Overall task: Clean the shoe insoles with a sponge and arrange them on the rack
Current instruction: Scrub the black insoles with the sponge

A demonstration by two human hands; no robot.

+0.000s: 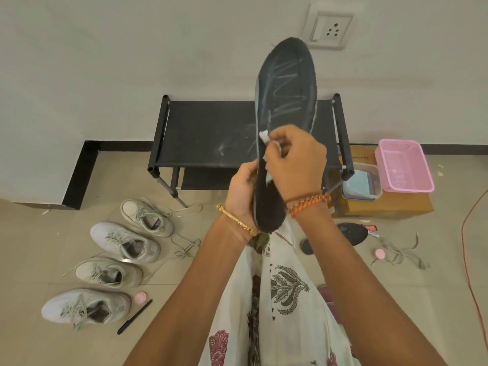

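Centre frame: my left hand (241, 190) grips the dark insole (284, 101) upright by its heel end; my right hand (295, 159) pinches a white sponge (265, 137) against it, above the rack (211, 133).

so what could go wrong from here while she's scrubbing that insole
1. The left hand grips the insole only near its heel, so the long unsupported toe end may flex away from the white sponge in the right hand, leaving that part poorly cleaned.
2. Drips could land on the patterned cloth directly underneath.
3. The rack top shows whitish smudges, which might dirty a cleaned insole placed there.
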